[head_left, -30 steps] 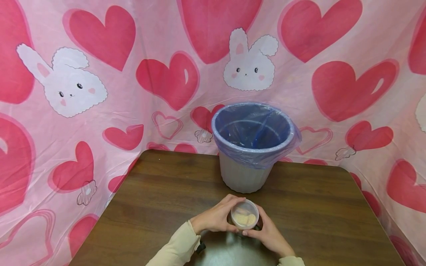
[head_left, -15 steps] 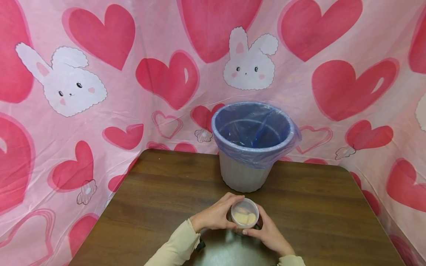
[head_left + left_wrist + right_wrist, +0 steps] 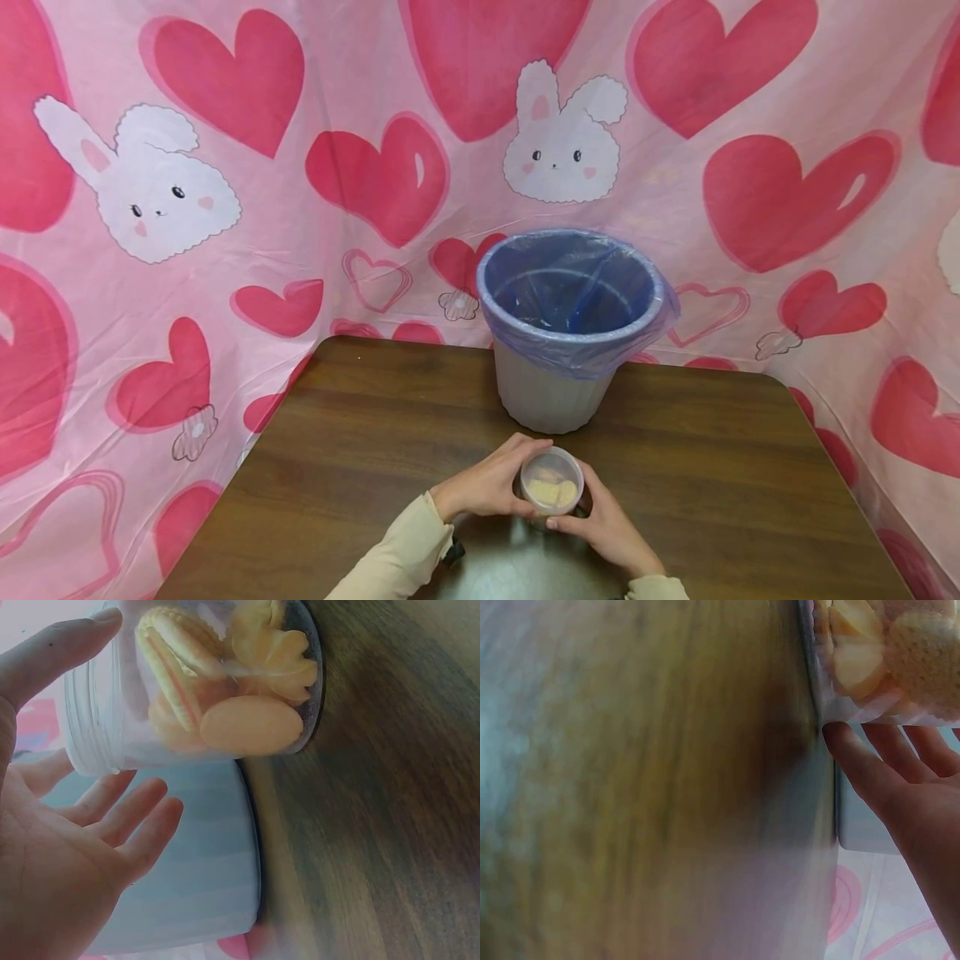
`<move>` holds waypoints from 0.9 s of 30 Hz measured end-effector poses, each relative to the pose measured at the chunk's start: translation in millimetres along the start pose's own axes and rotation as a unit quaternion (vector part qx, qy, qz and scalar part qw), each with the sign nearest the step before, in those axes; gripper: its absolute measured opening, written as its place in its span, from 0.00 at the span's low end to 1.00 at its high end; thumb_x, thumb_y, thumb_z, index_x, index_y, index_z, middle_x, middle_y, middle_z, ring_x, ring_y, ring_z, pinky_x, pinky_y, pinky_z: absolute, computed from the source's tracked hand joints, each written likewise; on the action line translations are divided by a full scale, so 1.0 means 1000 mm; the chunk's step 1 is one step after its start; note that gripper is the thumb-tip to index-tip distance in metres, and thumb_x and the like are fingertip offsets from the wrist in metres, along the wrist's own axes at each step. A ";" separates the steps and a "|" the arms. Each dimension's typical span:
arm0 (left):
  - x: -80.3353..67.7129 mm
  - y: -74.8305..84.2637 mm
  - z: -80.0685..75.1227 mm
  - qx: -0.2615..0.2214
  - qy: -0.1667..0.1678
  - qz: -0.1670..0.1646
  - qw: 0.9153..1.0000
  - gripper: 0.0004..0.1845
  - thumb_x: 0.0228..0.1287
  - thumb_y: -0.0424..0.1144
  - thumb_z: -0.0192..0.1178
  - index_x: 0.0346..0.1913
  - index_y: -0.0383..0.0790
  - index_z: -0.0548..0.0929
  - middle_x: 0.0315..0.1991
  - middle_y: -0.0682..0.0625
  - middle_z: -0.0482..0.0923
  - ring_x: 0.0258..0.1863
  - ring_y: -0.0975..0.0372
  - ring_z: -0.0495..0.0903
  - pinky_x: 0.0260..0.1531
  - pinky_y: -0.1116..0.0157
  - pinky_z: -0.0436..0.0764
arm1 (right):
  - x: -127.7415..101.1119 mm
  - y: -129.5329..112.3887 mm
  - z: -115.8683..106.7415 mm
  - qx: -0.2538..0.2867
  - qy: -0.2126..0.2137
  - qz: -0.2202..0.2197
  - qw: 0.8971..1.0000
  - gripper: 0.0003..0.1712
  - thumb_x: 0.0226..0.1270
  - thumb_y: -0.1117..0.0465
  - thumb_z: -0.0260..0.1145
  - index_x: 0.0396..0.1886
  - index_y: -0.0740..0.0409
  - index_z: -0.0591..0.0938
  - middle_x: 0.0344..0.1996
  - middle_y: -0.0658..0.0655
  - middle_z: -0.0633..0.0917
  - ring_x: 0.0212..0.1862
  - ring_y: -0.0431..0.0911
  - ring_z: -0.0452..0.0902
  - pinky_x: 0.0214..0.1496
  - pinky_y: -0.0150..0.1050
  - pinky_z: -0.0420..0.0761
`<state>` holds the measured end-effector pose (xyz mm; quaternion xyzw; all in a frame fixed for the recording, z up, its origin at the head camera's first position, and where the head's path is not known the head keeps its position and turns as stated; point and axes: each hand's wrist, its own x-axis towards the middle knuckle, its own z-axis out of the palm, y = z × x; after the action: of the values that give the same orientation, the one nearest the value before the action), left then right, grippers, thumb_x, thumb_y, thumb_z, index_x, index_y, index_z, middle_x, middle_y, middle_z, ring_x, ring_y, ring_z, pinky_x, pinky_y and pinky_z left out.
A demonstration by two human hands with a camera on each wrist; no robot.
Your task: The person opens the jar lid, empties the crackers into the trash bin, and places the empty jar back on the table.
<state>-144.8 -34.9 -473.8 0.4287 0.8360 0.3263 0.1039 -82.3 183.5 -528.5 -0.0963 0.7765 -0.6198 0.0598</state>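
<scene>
A clear plastic jar of cookies [image 3: 552, 481] stands upright on the table in front of the bin. Its rim is whitish and translucent; whether a lid covers it I cannot tell. Pale round and ridged cookies [image 3: 251, 724] fill its lower part in the left wrist view. My left hand [image 3: 487, 485] grips the jar from the left near its top, the thumb on the near side. From the right, my right hand [image 3: 609, 525] holds it, with fingers against the jar's lower wall [image 3: 900, 712] in the right wrist view.
Behind the jar stands a whitish waste bin [image 3: 551, 392] lined with a blue plastic bag [image 3: 570, 350] folded over its rim. Both are on a dark wood table [image 3: 375, 417]. A pink curtain [image 3: 465, 183] with hearts and rabbits hangs behind and beside the table.
</scene>
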 end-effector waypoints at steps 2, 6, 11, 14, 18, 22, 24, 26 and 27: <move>0.001 0.000 0.000 0.000 -0.001 0.002 1.000 0.49 0.47 0.42 0.75 0.72 0.47 0.60 0.62 0.51 0.66 0.59 0.65 0.68 0.59 0.69 0.72 | 0.000 -0.001 0.000 0.000 0.002 0.009 1.000 0.50 0.48 0.61 0.78 0.70 0.48 0.63 0.67 0.56 0.70 0.63 0.41 0.69 0.58 0.26 0.71; 0.002 0.000 0.002 -0.001 -0.003 0.004 1.000 0.50 0.47 0.41 0.76 0.73 0.47 0.59 0.63 0.51 0.65 0.60 0.65 0.67 0.59 0.69 0.71 | 0.000 -0.001 0.000 0.000 0.005 0.011 1.000 0.50 0.47 0.61 0.79 0.70 0.47 0.63 0.67 0.55 0.70 0.63 0.41 0.69 0.59 0.26 0.71; 0.004 0.002 0.002 -0.007 -0.007 0.006 1.000 0.51 0.46 0.42 0.76 0.73 0.46 0.58 0.64 0.50 0.64 0.60 0.64 0.67 0.59 0.69 0.72 | 0.000 0.001 0.001 -0.004 0.005 0.000 1.000 0.50 0.48 0.61 0.78 0.70 0.50 0.63 0.66 0.58 0.70 0.63 0.44 0.70 0.58 0.26 0.71; 0.005 0.003 0.002 -0.010 -0.010 0.008 1.000 0.51 0.46 0.42 0.76 0.73 0.46 0.58 0.64 0.49 0.63 0.60 0.63 0.67 0.59 0.69 0.72 | 0.000 0.002 0.000 -0.002 0.006 0.005 1.000 0.50 0.48 0.61 0.78 0.70 0.49 0.63 0.67 0.57 0.70 0.64 0.43 0.69 0.59 0.26 0.71; 0.006 0.003 0.003 -0.013 -0.010 0.011 1.000 0.51 0.45 0.42 0.77 0.73 0.46 0.59 0.64 0.49 0.63 0.60 0.63 0.67 0.59 0.70 0.72 | 0.000 0.002 0.000 -0.003 0.001 0.010 1.000 0.50 0.48 0.61 0.78 0.71 0.49 0.62 0.67 0.57 0.69 0.64 0.43 0.69 0.59 0.25 0.70; 0.008 0.004 0.004 -0.016 -0.009 0.010 1.000 0.52 0.44 0.43 0.77 0.73 0.46 0.59 0.64 0.49 0.63 0.61 0.64 0.66 0.59 0.70 0.71 | 0.000 0.001 -0.001 -0.002 -0.002 0.016 1.000 0.51 0.48 0.61 0.78 0.70 0.49 0.62 0.67 0.57 0.69 0.64 0.43 0.69 0.59 0.25 0.70; 0.009 0.004 0.004 -0.017 -0.009 0.010 1.000 0.52 0.44 0.43 0.77 0.72 0.47 0.59 0.65 0.50 0.63 0.61 0.65 0.66 0.59 0.70 0.71 | 0.000 0.001 -0.001 -0.001 -0.002 0.021 1.000 0.51 0.47 0.60 0.78 0.70 0.48 0.62 0.67 0.55 0.70 0.63 0.41 0.69 0.59 0.26 0.70; 0.010 0.004 0.005 -0.018 -0.008 0.010 1.000 0.52 0.43 0.44 0.78 0.72 0.47 0.59 0.65 0.50 0.63 0.61 0.65 0.66 0.60 0.70 0.70 | 0.000 0.000 -0.001 -0.001 -0.001 0.025 1.000 0.51 0.47 0.60 0.78 0.70 0.46 0.62 0.67 0.54 0.70 0.63 0.39 0.69 0.59 0.26 0.70; 0.010 0.004 0.005 -0.018 -0.008 0.010 1.000 0.52 0.43 0.44 0.78 0.72 0.47 0.60 0.64 0.50 0.63 0.61 0.65 0.66 0.60 0.70 0.70 | 0.000 0.000 -0.002 -0.001 -0.003 0.027 1.000 0.51 0.47 0.60 0.78 0.70 0.46 0.62 0.67 0.54 0.70 0.63 0.38 0.68 0.59 0.26 0.70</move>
<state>-146.1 -22.9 -474.1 0.4377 0.8248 0.3391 0.1147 -82.4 185.0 -527.8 -0.0773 0.7791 -0.6171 0.0783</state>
